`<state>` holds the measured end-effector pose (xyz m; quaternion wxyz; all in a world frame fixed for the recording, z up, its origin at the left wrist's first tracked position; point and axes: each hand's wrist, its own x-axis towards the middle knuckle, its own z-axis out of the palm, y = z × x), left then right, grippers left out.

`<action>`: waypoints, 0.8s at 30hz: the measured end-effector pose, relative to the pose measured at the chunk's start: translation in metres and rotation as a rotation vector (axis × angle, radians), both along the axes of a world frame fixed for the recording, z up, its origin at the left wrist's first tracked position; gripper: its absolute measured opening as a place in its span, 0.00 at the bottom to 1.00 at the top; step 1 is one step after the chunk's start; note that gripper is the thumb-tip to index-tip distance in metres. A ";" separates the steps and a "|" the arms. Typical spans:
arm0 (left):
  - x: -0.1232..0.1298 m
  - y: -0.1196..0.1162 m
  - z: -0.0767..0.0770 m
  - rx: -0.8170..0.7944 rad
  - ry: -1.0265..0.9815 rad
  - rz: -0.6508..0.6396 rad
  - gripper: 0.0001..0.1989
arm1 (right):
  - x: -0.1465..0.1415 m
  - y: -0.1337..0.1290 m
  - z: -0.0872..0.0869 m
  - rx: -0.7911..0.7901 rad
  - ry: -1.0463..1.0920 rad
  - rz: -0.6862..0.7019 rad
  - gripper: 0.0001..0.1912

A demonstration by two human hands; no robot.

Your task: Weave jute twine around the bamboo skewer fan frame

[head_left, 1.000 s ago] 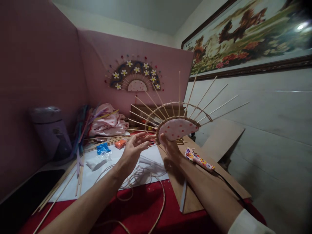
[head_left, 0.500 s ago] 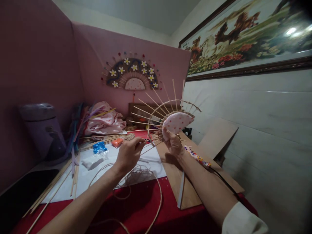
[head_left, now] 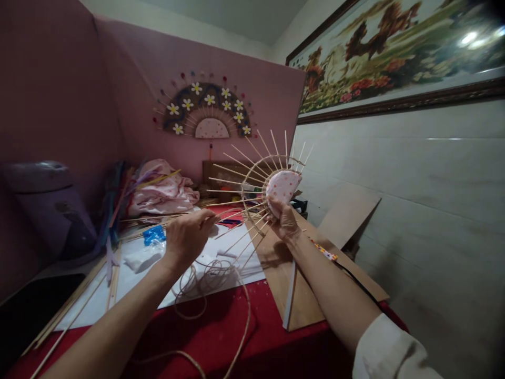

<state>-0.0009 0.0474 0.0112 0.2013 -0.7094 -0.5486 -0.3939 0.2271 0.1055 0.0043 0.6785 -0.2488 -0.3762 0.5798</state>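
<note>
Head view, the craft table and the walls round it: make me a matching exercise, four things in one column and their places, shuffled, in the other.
1. Spoked half-round piece
2. Loose twine
3. Flowered fan
4. Framed horse picture

A. On the pink wall
B. Looped over white sheet and red cloth
C. On the pale tiled wall
D. In the right hand

Pairs: 1-D, 2-B, 3-A, 4-C
</note>
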 end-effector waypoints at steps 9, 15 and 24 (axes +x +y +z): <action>-0.004 0.006 -0.002 0.107 -0.030 -0.017 0.10 | 0.000 -0.005 0.002 0.019 -0.051 -0.003 0.17; -0.006 0.011 -0.006 0.112 -0.046 -0.100 0.11 | -0.002 -0.010 0.007 0.004 -0.058 0.028 0.16; -0.009 0.018 -0.011 0.203 -0.165 -0.156 0.12 | -0.003 -0.006 0.007 0.017 -0.043 -0.040 0.19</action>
